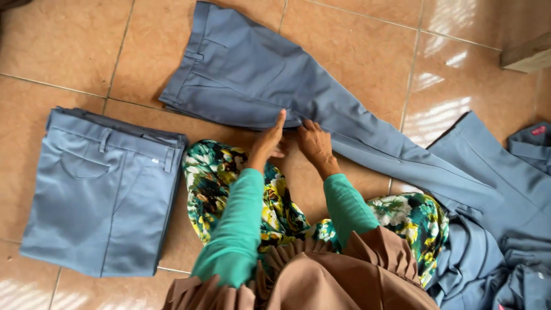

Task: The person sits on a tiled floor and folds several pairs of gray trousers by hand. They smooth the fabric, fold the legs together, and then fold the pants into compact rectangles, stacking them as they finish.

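A pair of grey-blue trousers (252, 74) lies spread on the tiled floor in front of me, waistband at the upper left, leg running down to the right. My left hand (268, 143) rests flat at the near edge of the trousers, fingers pointing up onto the cloth. Right beside it, my right hand (313, 143) pinches the same edge of the fabric near the crotch seam. Both arms wear green sleeves. My lap is covered by a floral green cloth (218, 178) and a brown pleated garment (321, 275).
A stack of folded grey-blue trousers (103, 189) sits at the left. A heap of unfolded grey-blue trousers (505, 229) lies at the right. A wooden edge (528, 57) shows at the upper right. The floor is glossy tan tile (57, 46).
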